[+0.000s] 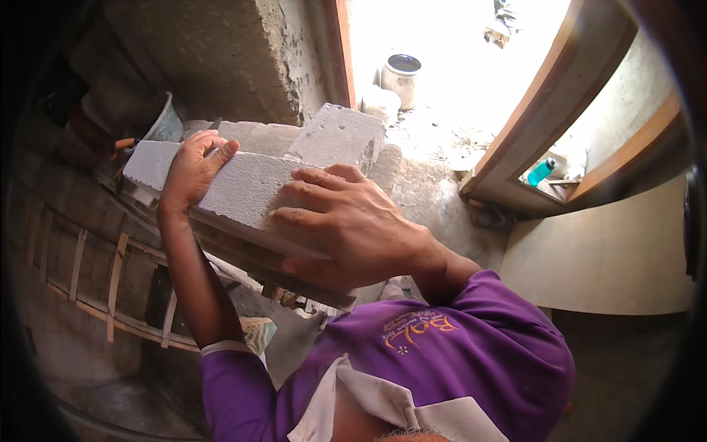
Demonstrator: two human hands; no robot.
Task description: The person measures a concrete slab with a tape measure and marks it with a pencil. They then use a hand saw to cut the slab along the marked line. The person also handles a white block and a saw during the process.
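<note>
A long pale aerated concrete block (pixel 239 188) lies in front of me on top of a low block wall. My left hand (pixel 195 171) grips its left part, with fingers curled over the far edge and the thumb on its upper face. My right hand (pixel 350 225) is at the block's right end, fingers spread across the upper face and thumb down by the near side. Just beyond my right fingers sits another pale block (pixel 339 132). Part of the block's right end and near side is hidden behind my right hand.
A bucket (pixel 168 121) and an orange-handled tool (pixel 125 143) are at the wall's far left. Beyond the wall, a round container (pixel 402 79) stands in bright light. Wooden framing (pixel 545 88) holds a turquoise bottle (pixel 541 172) at right. A ladder-like wooden frame (pixel 115 283) is at lower left.
</note>
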